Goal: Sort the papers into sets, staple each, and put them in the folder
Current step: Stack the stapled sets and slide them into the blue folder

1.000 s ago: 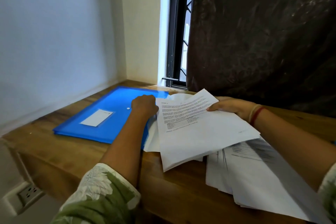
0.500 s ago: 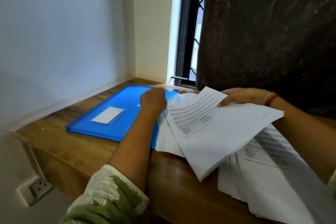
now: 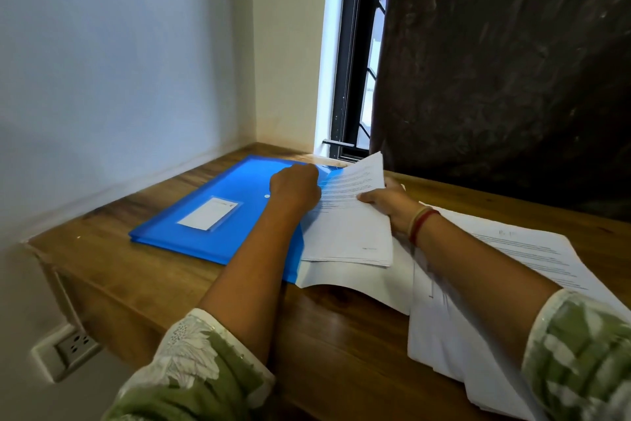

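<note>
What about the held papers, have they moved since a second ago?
Yes. The held papers moved left toward the blue folder, now overlapping its right end.

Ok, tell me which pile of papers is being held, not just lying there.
The tilted set at the blue folder's right end: the right hand grips its right edge. The big stack farther right lies flat, ungripped.

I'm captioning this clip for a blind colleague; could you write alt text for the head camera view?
A person's right hand holds a sheaf of papers at the right edge of a blue folder, which the left hand grips, on a wooden desk. More loose papers lie to the right, before a dark curtain.
</note>
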Tool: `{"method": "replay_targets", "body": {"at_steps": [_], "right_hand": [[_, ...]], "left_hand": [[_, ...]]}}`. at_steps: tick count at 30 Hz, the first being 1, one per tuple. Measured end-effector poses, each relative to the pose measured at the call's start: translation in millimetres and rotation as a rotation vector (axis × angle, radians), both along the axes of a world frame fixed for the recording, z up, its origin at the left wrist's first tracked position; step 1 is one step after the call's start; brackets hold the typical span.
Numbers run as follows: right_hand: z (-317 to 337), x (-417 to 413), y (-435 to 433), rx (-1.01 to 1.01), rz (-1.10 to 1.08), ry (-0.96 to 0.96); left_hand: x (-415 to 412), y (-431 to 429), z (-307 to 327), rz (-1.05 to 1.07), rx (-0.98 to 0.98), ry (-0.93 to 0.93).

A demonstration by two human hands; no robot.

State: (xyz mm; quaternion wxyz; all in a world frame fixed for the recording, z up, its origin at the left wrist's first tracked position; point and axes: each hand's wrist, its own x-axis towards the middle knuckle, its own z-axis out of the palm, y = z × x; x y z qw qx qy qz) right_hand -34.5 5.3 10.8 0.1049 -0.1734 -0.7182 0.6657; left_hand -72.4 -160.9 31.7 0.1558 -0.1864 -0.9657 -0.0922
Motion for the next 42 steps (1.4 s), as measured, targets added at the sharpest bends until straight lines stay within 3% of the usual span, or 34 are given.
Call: {"method": "replay_targets", "body": {"at_steps": [8,17,25,32,42], "right_hand": [[-15.3,-22.9,-51.9,0.04,0.01,-0.027],[0.4,5.6,-30.7,0.115,0.022,-0.216],[-6.9,-5.9,-60.2,0.093,-0.006,-0.101],[-5.3,-14.2,-63.5,0.095,-0.044,-0.155],[-7.2,-15.3,-71.9,0.05,-0.034,-0.07]], "left_hand": [[-0.1,3.0,-3.8,0.046,-0.016,-0.008],[2.3,5.1,-5.7,0.046,-0.001,-0.027],[7.5,5.6,-3.4,0.063,-0.025,-0.029],[6.2,6.4,-5.6,0.068,0.003,-0.028],[3.1,5.9,-6.7,0.07,0.035,-0.053]]}}
